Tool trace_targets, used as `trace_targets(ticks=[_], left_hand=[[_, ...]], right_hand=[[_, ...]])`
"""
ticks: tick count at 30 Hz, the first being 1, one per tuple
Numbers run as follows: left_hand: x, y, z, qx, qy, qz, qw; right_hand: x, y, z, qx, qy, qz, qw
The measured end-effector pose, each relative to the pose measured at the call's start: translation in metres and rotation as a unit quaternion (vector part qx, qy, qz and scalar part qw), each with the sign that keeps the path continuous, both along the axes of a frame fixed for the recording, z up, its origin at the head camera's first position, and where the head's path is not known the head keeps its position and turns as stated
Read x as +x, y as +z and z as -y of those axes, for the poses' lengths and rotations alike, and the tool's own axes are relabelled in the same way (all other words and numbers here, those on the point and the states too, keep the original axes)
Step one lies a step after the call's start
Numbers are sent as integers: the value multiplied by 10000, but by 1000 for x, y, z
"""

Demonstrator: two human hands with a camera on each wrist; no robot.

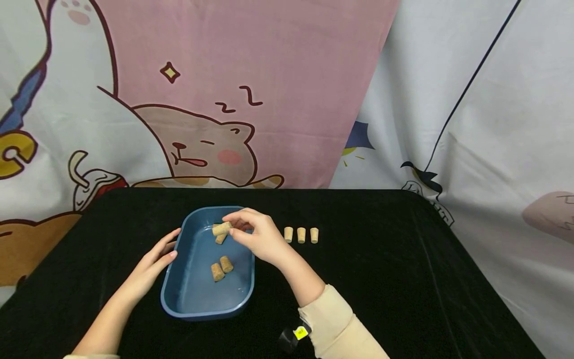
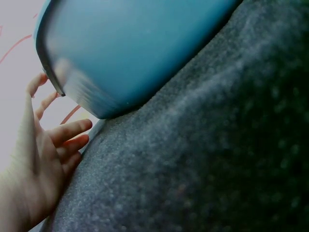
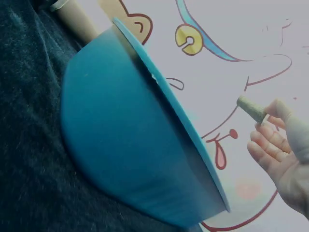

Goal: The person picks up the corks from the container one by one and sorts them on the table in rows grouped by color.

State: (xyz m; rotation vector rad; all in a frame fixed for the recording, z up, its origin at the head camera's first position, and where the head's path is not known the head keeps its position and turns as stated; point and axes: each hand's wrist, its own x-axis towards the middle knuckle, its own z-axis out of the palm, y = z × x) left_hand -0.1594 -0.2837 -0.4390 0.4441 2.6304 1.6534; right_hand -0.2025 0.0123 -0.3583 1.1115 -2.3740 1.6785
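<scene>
A cork stopper (image 1: 221,229) is pinched between the thumb and fingers of my right hand (image 1: 260,234), over the far part of a blue plastic tray (image 1: 204,315). In the right wrist view the held cork (image 3: 251,109) sticks out from the fingertips above the rim. Directly below it in the head view, another cork (image 1: 220,239) lies partly covered. Two more corks (image 1: 217,272) lie side by side toward the tray's front. My left hand (image 1: 150,267) is at the tray's left side, its fingers loosely spread with fingertips at the rim, as the left wrist view also shows.
Three corks (image 1: 301,235) stand in a row on the black cloth-covered table (image 1: 385,289), right of the tray. Behind the table hangs a curtain (image 1: 305,89) with cartoon animals. A black strap with a yellow tag (image 1: 300,332) sits at the right sleeve.
</scene>
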Motion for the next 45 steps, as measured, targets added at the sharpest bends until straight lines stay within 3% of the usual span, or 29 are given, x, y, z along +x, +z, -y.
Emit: trace_targets(ticks=[10, 19, 23, 30, 37, 45], left_hand=[[-2, -2, 1, -42, -22, -81, 10000], [-1, 0, 1, -37, 11, -21, 10000], [1, 2, 1, -66, 13, -34, 10000], [0, 2, 0, -62, 22, 38, 10000], [-1, -1, 0, -54, 23, 32, 10000], [-1, -1, 0, -65, 28, 64, 10000]], right_hand=[[7, 6, -36, -466, -128, 35, 9988], [20, 39, -71, -697, -621, 48, 9956], [19, 44, -85, -642, -897, -3, 9939], [13, 45, -108, -510, -1221, 32, 9912], [6, 41, -132, -264, -1453, -191, 9889], [-2, 30, -153, -391, -1672, -127, 9851]])
